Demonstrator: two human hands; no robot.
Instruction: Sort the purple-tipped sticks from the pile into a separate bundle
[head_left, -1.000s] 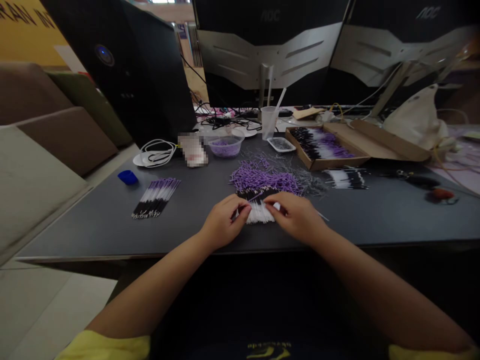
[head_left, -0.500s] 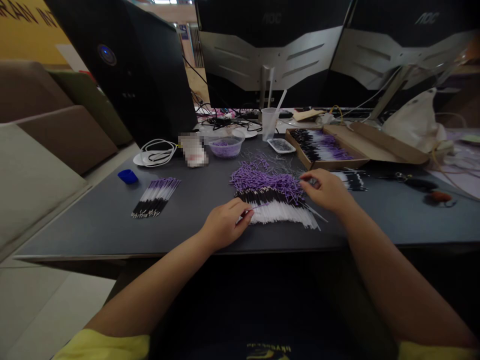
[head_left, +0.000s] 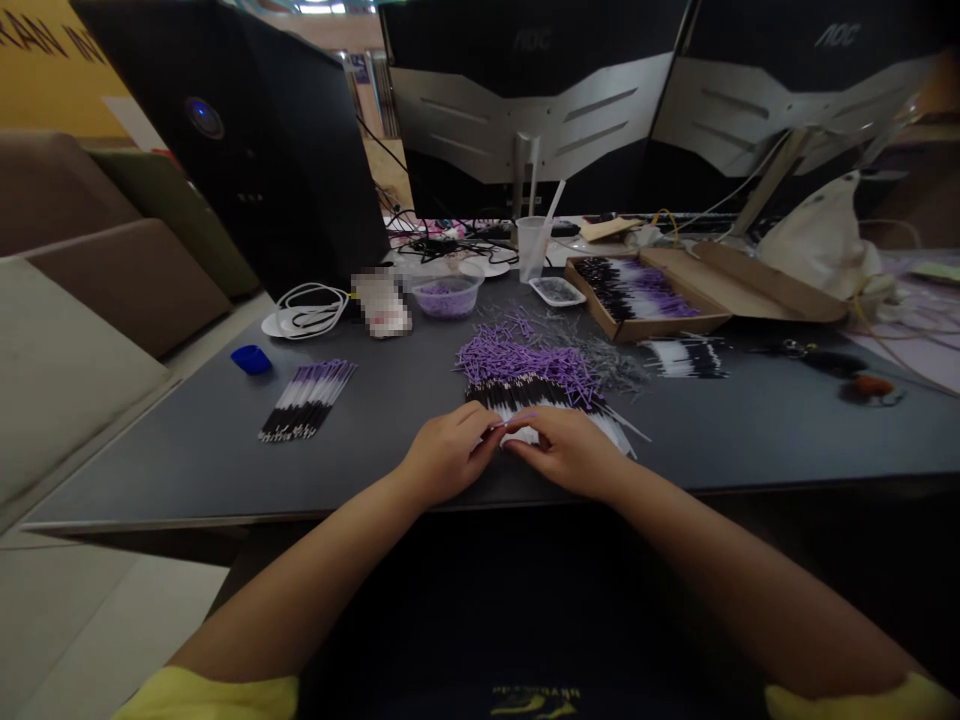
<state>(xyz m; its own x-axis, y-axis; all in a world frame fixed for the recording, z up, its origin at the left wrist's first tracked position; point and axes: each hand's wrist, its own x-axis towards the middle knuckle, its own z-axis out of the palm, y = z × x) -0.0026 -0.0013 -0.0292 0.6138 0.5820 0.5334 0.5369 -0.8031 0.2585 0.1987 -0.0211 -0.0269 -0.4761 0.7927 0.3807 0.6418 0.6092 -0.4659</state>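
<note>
My left hand [head_left: 454, 452] pinches a thin purple stick [head_left: 504, 425] between thumb and forefinger. Fingertip to fingertip with it, my right hand [head_left: 568, 450] curls in at the stick's end; any small piece between its fingers is too small to make out. Beneath and behind both hands lies a row of white-and-black pens or slim tubes [head_left: 517, 390], partly covered by my right hand. A heap of short purple sticks [head_left: 525, 355] rests against the row's far end. Thin grey pieces [head_left: 615, 368] lie scattered to the right of the heap.
To the left lie a bundle of purple, white and black sticks [head_left: 307, 400] and a blue cap-like object [head_left: 251, 360]. Farther back stand a clear bowl [head_left: 448, 300], a plastic cup [head_left: 532, 248], a small white tray [head_left: 557, 292] and an open cardboard box [head_left: 652, 328] of sticks. Monitors [head_left: 532, 130] loom behind.
My right hand has come left from beside the grey pieces to meet my left hand at the purple stick. My left hand has stayed in nearly the same place.
</note>
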